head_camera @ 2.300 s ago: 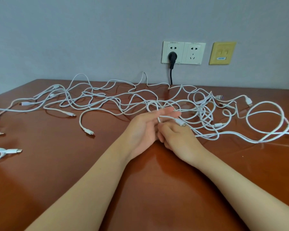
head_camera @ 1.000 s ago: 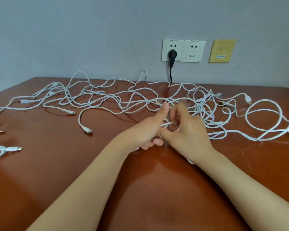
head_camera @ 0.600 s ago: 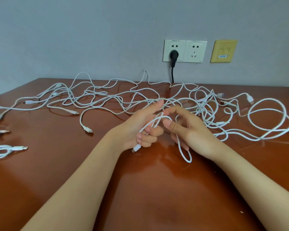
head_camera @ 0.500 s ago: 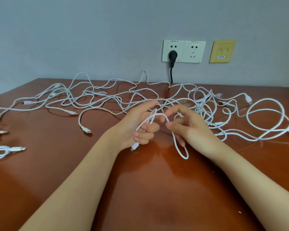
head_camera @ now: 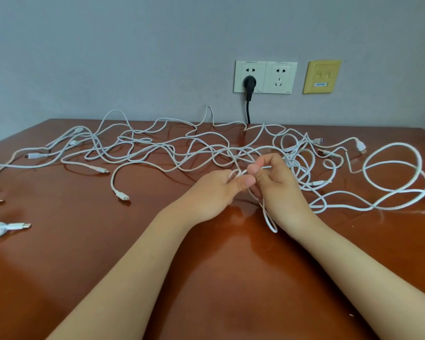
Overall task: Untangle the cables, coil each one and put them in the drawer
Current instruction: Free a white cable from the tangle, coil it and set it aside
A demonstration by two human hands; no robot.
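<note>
Tabletop point(head_camera: 59, 278) of glossy red-brown wood spreads below the wall socket point(head_camera: 265, 77); a tangle of white cables point(head_camera: 157, 153) sprawls over it, straight under the socket and far off to the socket's left; a round loop point(head_camera: 398, 143) of white cable lies flat, down to the right of the socket; both bare hands meet below the socket, at the near edge of the tangle; the left hand point(head_camera: 211, 195) has its fingers curled in and its thumb pressed on one strand point(head_camera: 273, 229); the right hand point(head_camera: 277, 187) pinches the same strand between thumb and forefinger, its other fingers bent; a narrow loop of that strand hangs beneath the right hand, down to the wood; a loose connector point(head_camera: 123, 196) lies below and left of the socket, apart from the hands.
</note>
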